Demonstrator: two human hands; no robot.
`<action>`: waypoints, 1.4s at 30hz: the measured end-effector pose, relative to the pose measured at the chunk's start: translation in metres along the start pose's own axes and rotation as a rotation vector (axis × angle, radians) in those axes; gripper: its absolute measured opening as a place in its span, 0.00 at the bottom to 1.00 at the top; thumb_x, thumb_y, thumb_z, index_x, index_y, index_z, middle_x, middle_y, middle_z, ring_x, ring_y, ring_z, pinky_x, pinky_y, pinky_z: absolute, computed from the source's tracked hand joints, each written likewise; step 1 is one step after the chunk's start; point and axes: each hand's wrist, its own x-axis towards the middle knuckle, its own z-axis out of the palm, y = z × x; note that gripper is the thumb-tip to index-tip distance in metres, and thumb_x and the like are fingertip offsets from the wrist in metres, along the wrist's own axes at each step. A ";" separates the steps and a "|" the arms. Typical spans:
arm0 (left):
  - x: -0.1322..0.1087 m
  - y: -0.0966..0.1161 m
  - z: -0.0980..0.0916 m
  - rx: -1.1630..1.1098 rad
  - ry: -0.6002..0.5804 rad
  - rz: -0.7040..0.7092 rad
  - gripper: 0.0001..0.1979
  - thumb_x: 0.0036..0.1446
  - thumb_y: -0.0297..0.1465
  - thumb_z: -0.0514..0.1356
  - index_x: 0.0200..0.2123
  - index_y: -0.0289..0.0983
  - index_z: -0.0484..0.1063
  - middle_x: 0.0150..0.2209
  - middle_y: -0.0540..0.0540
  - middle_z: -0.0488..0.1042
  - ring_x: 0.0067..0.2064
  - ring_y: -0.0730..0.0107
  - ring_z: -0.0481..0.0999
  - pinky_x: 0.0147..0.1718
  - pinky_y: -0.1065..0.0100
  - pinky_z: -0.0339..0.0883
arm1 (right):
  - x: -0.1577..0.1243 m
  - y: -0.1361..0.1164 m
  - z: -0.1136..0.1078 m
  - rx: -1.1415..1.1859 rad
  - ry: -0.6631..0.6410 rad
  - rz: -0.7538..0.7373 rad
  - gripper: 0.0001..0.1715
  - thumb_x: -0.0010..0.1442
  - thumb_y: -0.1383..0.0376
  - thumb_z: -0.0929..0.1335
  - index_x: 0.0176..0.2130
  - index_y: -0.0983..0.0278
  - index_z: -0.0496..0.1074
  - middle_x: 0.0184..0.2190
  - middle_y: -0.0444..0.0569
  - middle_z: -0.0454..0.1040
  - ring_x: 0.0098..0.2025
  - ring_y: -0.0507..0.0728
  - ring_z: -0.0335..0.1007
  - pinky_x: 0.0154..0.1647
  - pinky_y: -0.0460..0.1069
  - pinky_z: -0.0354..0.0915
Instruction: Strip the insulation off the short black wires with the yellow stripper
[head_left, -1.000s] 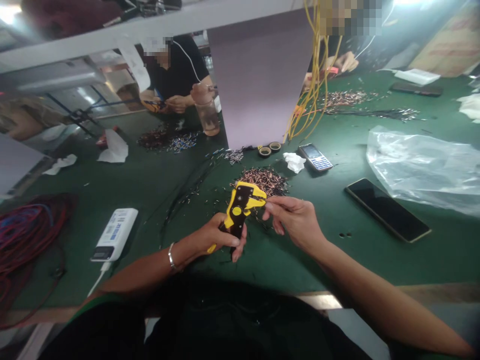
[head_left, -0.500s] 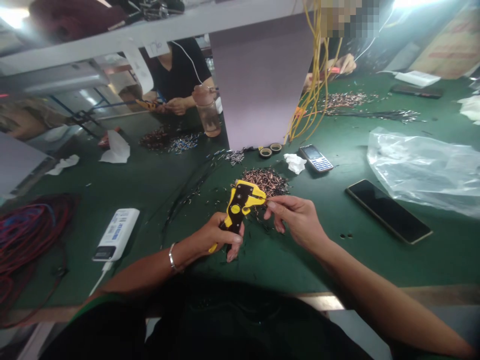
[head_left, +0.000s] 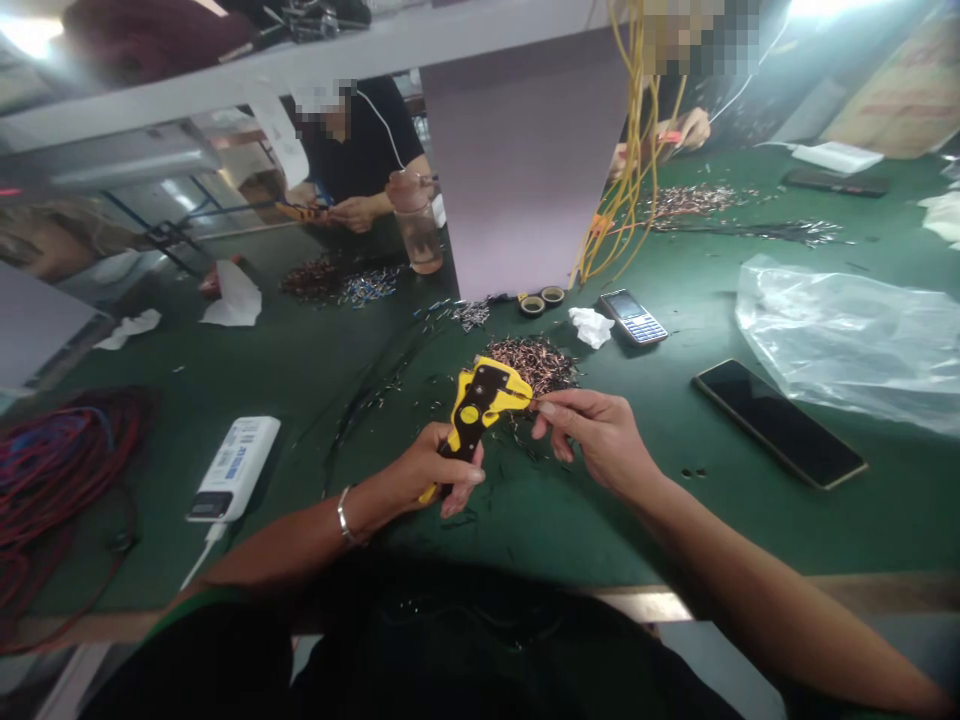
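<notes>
Stripper (head_left: 471, 415) clasped in left grip (head_left: 442, 468) | right grip (head_left: 581, 422) pinches apparent wire (head_left: 534, 404) | power bank (head_left: 253, 450): lettering (head_left: 229, 455) illegible

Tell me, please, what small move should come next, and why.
Perhaps have the left hand relax its squeeze on the wire stripper slightly, since its jaws look closed and the right hand pinches at its nose, on something too small to make out.
</notes>
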 end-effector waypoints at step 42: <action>0.015 0.002 -0.011 0.112 0.194 0.256 0.09 0.44 0.24 0.64 0.32 0.34 0.70 0.26 0.50 0.72 0.23 0.73 0.72 0.25 0.65 0.72 | -0.011 0.013 0.012 -0.269 -0.297 0.189 0.12 0.51 0.58 0.74 0.32 0.64 0.82 0.17 0.44 0.74 0.13 0.47 0.58 0.15 0.45 0.55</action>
